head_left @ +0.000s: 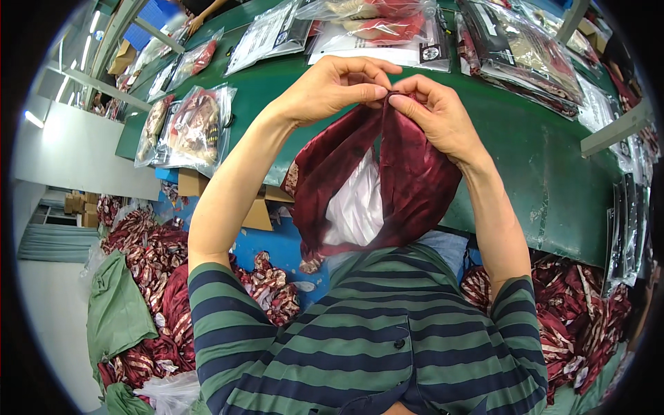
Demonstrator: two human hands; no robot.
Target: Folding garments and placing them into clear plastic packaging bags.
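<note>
Left hand point(330, 90), right hand point(440, 114) pinching glossy maroon cloth point(418, 173), teardrop-shaped opening; crinkled white material point(356, 207) showing through.

A green table point(532, 187) runs across the upper part of the frame, with clear packets point(384, 31) lying along its far side at top centre, a thick stack of bags point(519, 52) at upper right and a plump plastic bag point(197, 128) at upper left. Below that bag I can see an opened cardboard box point(259, 216) above the blue floor point(266, 242), and a green cloth point(121, 297) draped over a patterned red heap point(155, 242) at lower left. Strip lights point(86, 52) glow at upper left.
</note>
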